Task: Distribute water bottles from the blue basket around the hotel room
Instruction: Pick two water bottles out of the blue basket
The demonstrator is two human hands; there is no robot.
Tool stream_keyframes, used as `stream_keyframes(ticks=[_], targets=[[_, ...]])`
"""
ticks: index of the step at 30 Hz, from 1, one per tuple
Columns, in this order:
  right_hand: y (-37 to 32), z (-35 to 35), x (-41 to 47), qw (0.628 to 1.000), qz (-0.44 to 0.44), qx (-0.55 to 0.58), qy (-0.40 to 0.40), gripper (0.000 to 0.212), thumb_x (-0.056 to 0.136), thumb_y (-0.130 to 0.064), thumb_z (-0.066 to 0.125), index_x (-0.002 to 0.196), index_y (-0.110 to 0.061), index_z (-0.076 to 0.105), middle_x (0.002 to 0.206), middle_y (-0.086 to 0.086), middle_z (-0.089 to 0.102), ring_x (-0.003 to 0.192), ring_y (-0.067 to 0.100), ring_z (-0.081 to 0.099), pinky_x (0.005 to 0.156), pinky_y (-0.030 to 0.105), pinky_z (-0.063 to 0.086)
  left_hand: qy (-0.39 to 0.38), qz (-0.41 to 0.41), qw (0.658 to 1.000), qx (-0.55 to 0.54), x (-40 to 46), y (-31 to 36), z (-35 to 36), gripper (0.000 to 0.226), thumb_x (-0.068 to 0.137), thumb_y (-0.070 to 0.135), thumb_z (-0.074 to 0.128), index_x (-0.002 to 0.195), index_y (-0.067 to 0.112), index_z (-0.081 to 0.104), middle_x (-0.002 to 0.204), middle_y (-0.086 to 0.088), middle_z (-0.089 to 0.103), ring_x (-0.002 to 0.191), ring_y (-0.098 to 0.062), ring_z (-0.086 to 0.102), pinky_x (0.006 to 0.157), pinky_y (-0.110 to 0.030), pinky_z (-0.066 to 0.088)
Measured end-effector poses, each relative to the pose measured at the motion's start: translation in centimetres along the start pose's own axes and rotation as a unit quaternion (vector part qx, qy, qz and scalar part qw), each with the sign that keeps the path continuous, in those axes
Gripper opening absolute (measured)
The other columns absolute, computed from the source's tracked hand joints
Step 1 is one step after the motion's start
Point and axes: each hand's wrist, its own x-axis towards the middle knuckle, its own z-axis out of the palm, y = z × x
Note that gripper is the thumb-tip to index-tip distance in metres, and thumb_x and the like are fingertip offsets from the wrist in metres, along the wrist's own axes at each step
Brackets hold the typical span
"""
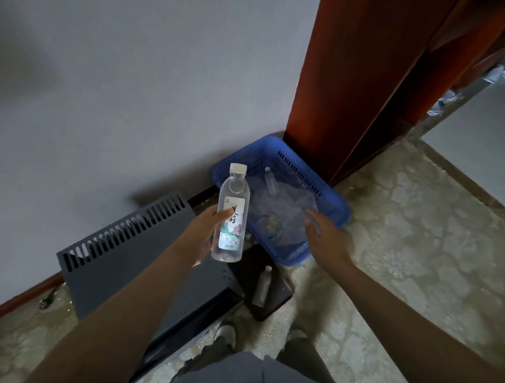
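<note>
A blue slotted basket sits on the floor in the corner by the wall and a wooden cabinet. Inside it lie clear water bottles on crumpled plastic wrap. My left hand holds a clear water bottle with a white cap and a printed label, upright, just left of the basket. My right hand hovers over the basket's near right corner, fingers spread, holding nothing. Another bottle lies on a dark flat object below the basket.
A grey vented metal box stands against the wall at left. The red-brown wooden cabinet rises behind the basket. Patterned carpet spreads to the right. My shoes show at the bottom. A plug lies by the skirting.
</note>
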Motion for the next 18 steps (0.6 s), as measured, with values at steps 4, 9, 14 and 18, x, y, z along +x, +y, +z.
stream_keyframes(ticks=[4, 9, 14, 18], targets=[[1.6, -2.3, 3.6, 0.998, -0.014, -0.01, -0.053, 0.042, 0.101, -0.022, 0.036, 0.141, -0.009, 0.039, 0.147, 0.009, 0.041, 0.133, 0.024, 0.041, 0.11, 0.036, 0.034, 0.043, 0.009, 0.998, -0.039, 2.0, -0.2, 2.0, 0.031, 0.083, 0.029, 0.06, 0.109, 0.013, 0.058, 0.087, -0.005, 0.067, 0.073, -0.018, 0.067, 0.07, -0.032, 0.054], [4.0, -5.1, 8.1, 0.994, -0.064, -0.03, -0.079, 0.039, 0.099, -0.023, 0.042, 0.136, -0.01, 0.047, 0.141, 0.008, 0.049, 0.13, 0.021, 0.046, 0.102, 0.023, 0.032, 0.119, 0.009, 0.986, -0.119, 3.2, -0.8, 5.7, 0.042, 0.079, 0.037, 0.068, 0.11, 0.011, 0.057, 0.085, -0.006, 0.07, 0.07, -0.02, 0.069, 0.063, -0.033, 0.055], [5.9, -7.8, 10.5, 0.987, -0.104, -0.047, -0.11, 0.039, 0.098, -0.022, 0.044, 0.135, -0.01, 0.048, 0.14, 0.008, 0.05, 0.13, 0.02, 0.046, 0.102, 0.022, 0.032, 0.174, 0.03, 0.973, -0.149, 3.7, -1.5, 8.9, 0.058, 0.071, 0.046, 0.069, 0.116, 0.013, 0.057, 0.095, -0.008, 0.067, 0.079, -0.023, 0.068, 0.071, -0.037, 0.052], [6.5, -9.1, 11.5, 0.983, -0.115, -0.06, -0.129, 0.04, 0.098, -0.022, 0.043, 0.136, -0.01, 0.046, 0.142, 0.008, 0.048, 0.131, 0.02, 0.044, 0.104, 0.022, 0.031, 0.221, 0.045, 0.96, -0.165, 3.2, -1.9, 10.8, 0.025, 0.088, 0.034, 0.061, 0.106, 0.017, 0.06, 0.092, -0.007, 0.069, 0.078, -0.022, 0.069, 0.072, -0.039, 0.053]])
